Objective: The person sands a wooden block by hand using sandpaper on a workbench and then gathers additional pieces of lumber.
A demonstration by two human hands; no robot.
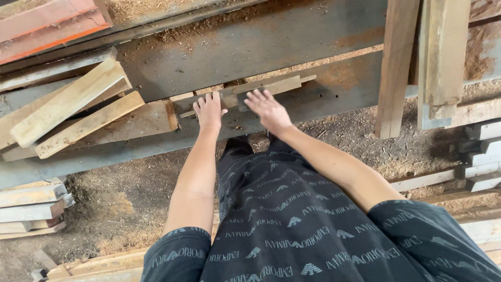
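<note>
On the grey metal bench (292,36), near its front edge, lies a short wooden strip (250,90), running left to right and tilted slightly up at its right end. Both hands rest on it. Left hand (209,110) lies palm down over the strip's left part, fingers spread flat and pressing rather than curled round it. Right hand (267,108) lies just beside it to the right, fingers splayed, fingertips on the strip's middle; it grips nothing either.

At the left, a loose pile of pale offcuts (73,107) lies across the bench edge, well apart from the hands. Far left sits a reddish board (49,23). At the right, 2 upright planks (417,57) lean over the bench. Sawdust (120,203) covers the floor below, with stacked boards (31,206) near the left edge.
</note>
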